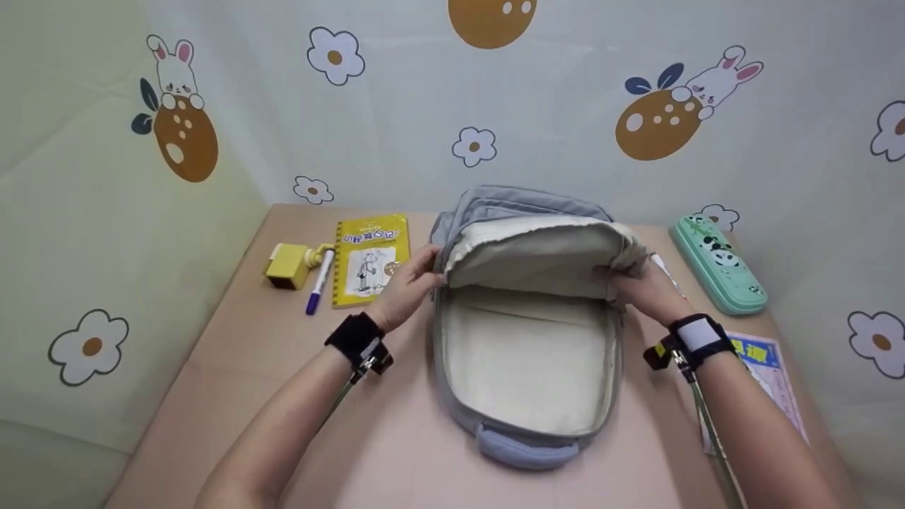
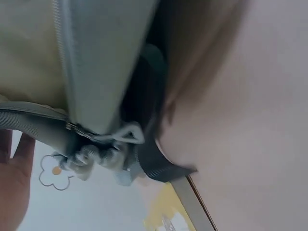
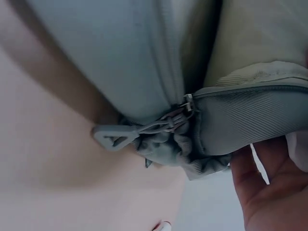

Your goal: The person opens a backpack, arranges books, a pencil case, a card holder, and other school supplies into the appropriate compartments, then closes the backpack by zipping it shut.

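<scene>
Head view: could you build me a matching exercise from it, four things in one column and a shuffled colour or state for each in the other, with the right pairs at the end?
Things
1. backpack
2. pencil case
3. book
4. marker left of the backpack

Descriptions
A. green, with panda pictures
B. white, with a purple end
C. grey, its flap held up by the left hand and right hand
D. yellow cover with a drawing on it

Right pairs: 1-C, 2-A, 3-D, 4-B

Your right arm [image 1: 758, 417] hides part of the booklet [image 1: 768, 362]; the left wrist view's edge crops your left grip [image 2: 13, 185].
</scene>
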{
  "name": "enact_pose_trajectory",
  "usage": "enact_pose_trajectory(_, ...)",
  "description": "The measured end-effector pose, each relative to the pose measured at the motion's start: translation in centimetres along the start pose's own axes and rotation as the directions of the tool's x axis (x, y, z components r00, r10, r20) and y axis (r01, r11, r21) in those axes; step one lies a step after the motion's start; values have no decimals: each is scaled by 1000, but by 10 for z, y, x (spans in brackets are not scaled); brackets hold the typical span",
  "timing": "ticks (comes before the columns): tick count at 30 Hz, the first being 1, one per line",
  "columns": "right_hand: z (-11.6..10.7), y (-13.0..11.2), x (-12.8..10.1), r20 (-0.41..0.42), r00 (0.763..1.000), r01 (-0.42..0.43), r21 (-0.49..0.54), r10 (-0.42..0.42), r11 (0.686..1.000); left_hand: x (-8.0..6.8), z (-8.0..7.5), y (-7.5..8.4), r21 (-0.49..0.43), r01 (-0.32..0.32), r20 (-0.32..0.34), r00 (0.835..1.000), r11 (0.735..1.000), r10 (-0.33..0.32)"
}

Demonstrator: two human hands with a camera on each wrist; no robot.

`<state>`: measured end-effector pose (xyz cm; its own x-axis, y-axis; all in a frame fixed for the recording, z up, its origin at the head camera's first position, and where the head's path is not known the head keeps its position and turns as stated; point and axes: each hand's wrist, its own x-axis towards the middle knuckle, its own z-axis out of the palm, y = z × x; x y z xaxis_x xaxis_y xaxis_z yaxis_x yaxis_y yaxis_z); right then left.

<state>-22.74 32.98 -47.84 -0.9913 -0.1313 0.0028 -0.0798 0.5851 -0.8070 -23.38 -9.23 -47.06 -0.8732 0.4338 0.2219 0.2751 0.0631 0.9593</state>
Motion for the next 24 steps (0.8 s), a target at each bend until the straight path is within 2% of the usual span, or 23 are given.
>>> enact_pose_trajectory(4, -2, -2, 4, 42, 995, -92, -8, 92, 996, 5, -1, -7, 167, 55, 79, 994, 984, -69)
enact_pose_trajectory(8, -4, -2, 10, 80, 984, -161, -8, 161, 987, 17, -5, -14, 274, 85, 99, 988, 958, -116)
enact_pose_trajectory(10, -4, -2, 13, 93, 979, -184, 10, 182, 983, 24, -6, -17, 346, 50, 96, 991, 937, -89)
enact_pose_trajectory(13, -5, -1, 18, 110, 972, -211, 18, 208, 977, 33, -7, -23, 485, -39, 78, 997, 874, 2)
enact_pose_trajectory(15, -5, -1, 20, 124, 967, -226, 22, 222, 974, 37, -7, -26, 539, -69, 57, 997, 840, 45)
enact_pose_trajectory(17, -5, 0, 22, 139, 964, -232, 14, 228, 973, 39, -5, -26, 531, -46, 41, 999, 846, 29)
enact_pose_trajectory(19, -5, -1, 23, 147, 961, -238, 14, 234, 971, 39, -4, -26, 486, 18, 18, 999, 874, -30)
enact_pose_trajectory(21, -5, 0, 22, 149, 959, -243, 10, 239, 970, 38, -2, -26, 455, 70, 5, 997, 888, -81)
enact_pose_trajectory(24, -6, -1, 22, 143, 956, -256, -7, 254, 967, 38, 0, -26, 455, 105, -23, 994, 884, -106)
